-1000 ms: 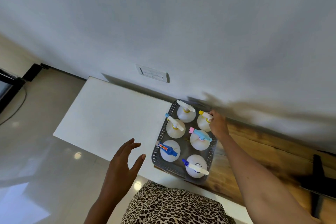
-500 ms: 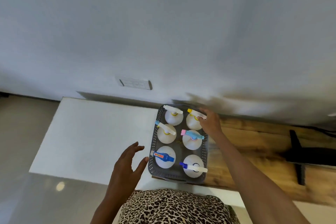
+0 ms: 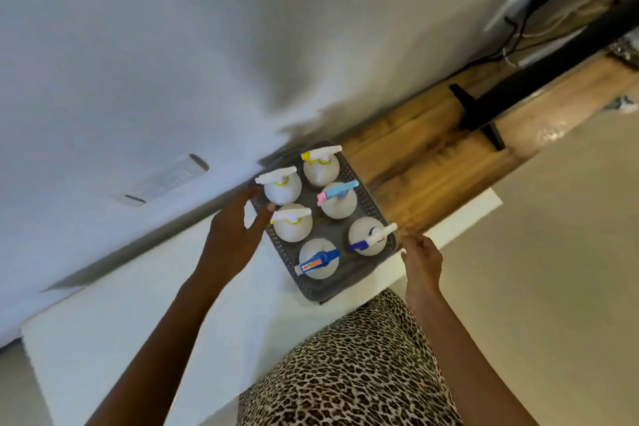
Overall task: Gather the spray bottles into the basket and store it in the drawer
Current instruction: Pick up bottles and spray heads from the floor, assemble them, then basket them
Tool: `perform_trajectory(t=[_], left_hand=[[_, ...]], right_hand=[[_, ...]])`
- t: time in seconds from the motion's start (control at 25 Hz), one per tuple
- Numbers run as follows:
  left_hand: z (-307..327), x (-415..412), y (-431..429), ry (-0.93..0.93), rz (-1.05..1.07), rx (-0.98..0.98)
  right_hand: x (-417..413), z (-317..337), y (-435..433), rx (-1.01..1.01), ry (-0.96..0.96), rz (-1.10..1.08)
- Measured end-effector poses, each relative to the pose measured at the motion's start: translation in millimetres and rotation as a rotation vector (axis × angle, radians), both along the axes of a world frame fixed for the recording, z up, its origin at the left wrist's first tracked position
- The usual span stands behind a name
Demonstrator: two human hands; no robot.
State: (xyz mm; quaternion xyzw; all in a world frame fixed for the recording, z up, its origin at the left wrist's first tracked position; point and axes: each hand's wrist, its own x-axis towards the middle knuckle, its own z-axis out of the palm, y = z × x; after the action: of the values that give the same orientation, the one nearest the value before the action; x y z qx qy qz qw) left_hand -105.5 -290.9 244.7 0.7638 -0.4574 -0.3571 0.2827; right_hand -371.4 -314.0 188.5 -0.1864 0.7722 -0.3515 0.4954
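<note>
1. Since half a second ago the left hand point(image 3: 230, 239) has come forward from short of the basket's near corner to its far left rim; the right hand point(image 3: 423, 258) has left the far yellow-tipped bottle and dropped back to the near right corner. View has also rolled, so the basket now sits skewed in frame.
2. Far left: white cabinet top point(image 3: 138, 315) against a pale wall; a wall plate point(image 3: 166, 180) is set above it.
3. Left hand: fingers spread, thumb and forefinger parted around the basket's left rim. Fingertips at the rim, but motion blur hides whether they touch. Holding nothing.
4. Centre: grey mesh basket point(image 3: 320, 290) rests half on the white top, half on the wooden top point(image 3: 425, 162), near the front edge.
5. Six white spray bottles stand upright inside, two columns of three. Left column, far to near: white trigger with yellow collar point(image 3: 281, 185); another white-and-yellow one point(image 3: 292, 223); blue trigger with an orange label point(image 3: 318, 259).
6. Right column, far to near: yellow-tipped trigger point(image 3: 321, 164); light-blue trigger with pink tip point(image 3: 339, 199); white trigger with dark-blue tip point(image 3: 370, 237).
7. Right hand: fingers loosely curled, empty, just beside the basket's near right corner; contact cannot be told.
8. Near edge: leopard-print garment point(image 3: 345, 370).
9. Far right: black stand point(image 3: 484, 107) on the wood, cables point(image 3: 511, 41) running to a wall socket.
</note>
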Motion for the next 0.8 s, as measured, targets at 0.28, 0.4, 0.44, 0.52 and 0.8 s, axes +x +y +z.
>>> perform_trajectory(t=[0.28,0.4,0.44,0.52,0.8], left_hand=[[-52,7,-86,0.049,-0.109,0.122],[-81,16,-135,-0.078,-0.165,0.201],[-90,20,-148,-0.135,-0.200,0.258],[-112,26,-173,-0.125,-0.250,0.378],[-168,30,-200,0.183,-0.181,0.637]], right_hand=[[-2,-48,75,0.254,-0.398,-0.400],[13,-76,73,0.296,-0.467,-0.473],[18,-83,69,0.309,-0.476,-0.475],[29,-103,62,0.347,-0.472,-0.480],[47,-143,44,0.401,-0.316,-0.358]])
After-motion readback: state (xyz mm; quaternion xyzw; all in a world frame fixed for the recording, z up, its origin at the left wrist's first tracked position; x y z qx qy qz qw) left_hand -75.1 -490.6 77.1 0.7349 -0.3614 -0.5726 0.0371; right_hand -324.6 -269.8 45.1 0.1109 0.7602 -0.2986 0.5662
